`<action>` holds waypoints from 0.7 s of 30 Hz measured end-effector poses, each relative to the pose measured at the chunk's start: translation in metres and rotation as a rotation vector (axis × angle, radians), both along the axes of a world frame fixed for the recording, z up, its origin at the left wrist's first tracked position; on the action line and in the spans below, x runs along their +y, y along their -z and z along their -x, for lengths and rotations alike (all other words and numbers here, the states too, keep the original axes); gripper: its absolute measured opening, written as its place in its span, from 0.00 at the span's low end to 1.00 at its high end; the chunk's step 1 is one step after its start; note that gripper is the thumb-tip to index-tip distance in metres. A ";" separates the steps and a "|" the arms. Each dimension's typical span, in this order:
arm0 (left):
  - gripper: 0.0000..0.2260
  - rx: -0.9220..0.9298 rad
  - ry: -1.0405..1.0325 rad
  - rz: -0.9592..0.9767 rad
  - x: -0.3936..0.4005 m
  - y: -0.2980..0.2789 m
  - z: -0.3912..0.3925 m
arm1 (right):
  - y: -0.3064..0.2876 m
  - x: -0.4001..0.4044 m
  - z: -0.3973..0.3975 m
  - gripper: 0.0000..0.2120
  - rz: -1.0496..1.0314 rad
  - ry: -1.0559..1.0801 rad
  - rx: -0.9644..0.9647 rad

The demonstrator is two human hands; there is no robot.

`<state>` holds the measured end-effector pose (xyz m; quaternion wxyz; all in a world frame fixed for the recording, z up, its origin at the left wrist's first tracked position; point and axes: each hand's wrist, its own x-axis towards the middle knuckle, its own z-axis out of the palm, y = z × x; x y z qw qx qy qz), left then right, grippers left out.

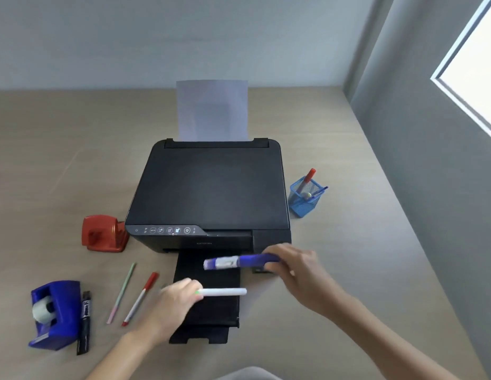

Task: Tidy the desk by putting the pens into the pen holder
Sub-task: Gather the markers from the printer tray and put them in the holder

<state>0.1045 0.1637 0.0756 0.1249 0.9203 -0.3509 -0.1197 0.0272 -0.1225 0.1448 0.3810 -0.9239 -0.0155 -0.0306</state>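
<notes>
- While both hands hover over the printer's output tray [208,311], two markers up in the air, both lying roughly level.
- Right hand [295,266]: grip clenched around one end of a blue marker [238,261], white-labelled part sticking out to the left, just in front of the black printer [211,187].
- Left hand [173,303]: grip closed on a white marker [223,292], barrel pointing right, a speck of green showing at the fingers.
- Both hands blurred, so finger detail hard to read.
- Blue mesh pen holder [303,200] upright on the worktop [334,270], just right of the printer, well apart from both hands.
- Already inside it: a red-capped pen [308,178] leaning up and right, a blue pen [319,191] poking over the rim, something pale deeper in.
- On the worktop, left of the tray: a pale green and pink pen [122,293] and a red-capped pen with a white barrel [141,298], side by side, both slanted.
- Further left, a black marker [84,323] lying against a blue tape dispenser [55,314].
- Red hole punch [103,233] beside the printer's left front corner.
- Sheet of white paper [212,111] standing in the printer's rear feed.
</notes>
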 end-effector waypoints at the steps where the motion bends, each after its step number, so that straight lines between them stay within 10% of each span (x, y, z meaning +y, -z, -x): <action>1: 0.09 0.008 -0.032 0.071 -0.005 -0.022 -0.003 | -0.013 -0.019 0.001 0.07 -0.020 0.071 -0.071; 9: 0.08 -0.236 -0.061 0.360 -0.155 -0.124 -0.081 | 0.003 -0.173 -0.061 0.08 0.093 0.630 -0.093; 21: 0.07 -0.328 0.175 -0.439 -0.358 -0.044 -0.139 | 0.047 -0.185 -0.139 0.08 0.265 0.424 0.315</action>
